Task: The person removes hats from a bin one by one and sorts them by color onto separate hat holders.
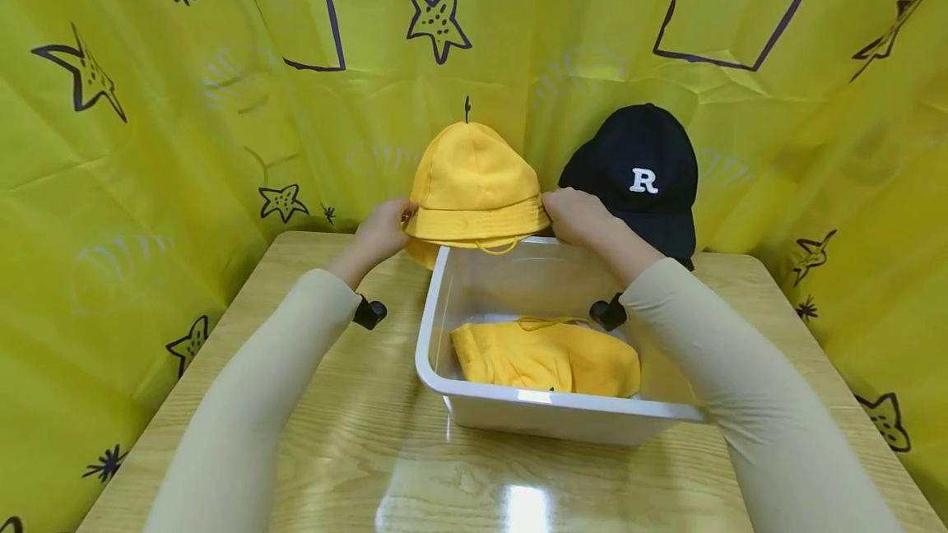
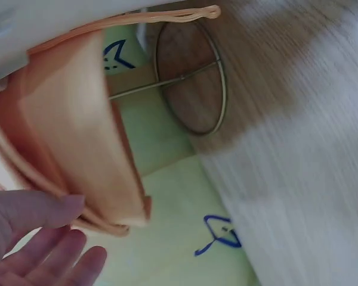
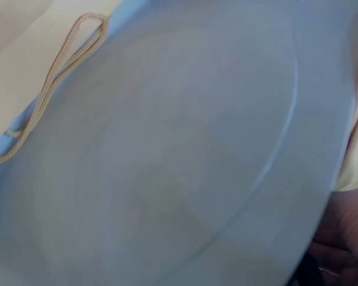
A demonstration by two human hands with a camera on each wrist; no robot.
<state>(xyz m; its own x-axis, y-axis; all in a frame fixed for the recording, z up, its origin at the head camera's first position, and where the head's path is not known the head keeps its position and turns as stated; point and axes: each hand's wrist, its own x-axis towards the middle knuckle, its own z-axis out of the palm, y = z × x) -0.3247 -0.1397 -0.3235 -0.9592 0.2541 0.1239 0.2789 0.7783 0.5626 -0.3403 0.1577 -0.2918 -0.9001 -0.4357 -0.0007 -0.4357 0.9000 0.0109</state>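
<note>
A yellow bucket hat point(image 1: 474, 175) sits crown up behind the bin's far rim, with a thin cord loop hanging from its brim. My left hand point(image 1: 381, 230) pinches the left side of the brim; thumb and fingers show on the edge in the left wrist view. On the opposite side, my right hand point(image 1: 581, 216) grips the brim. Beneath the hat, the left wrist view shows a wire stand point(image 2: 221, 61) with an oval ring base on the table. Inside the white bin point(image 1: 563, 414) lies a folded yellow hat point(image 1: 548, 352) with a cord.
Right behind my right hand stands a black cap point(image 1: 666, 171) with a white letter R. The wooden table point(image 1: 333, 434) holds the bin near its middle. A yellow curtain point(image 1: 185, 130) with drawn stars surrounds the table at the back and sides.
</note>
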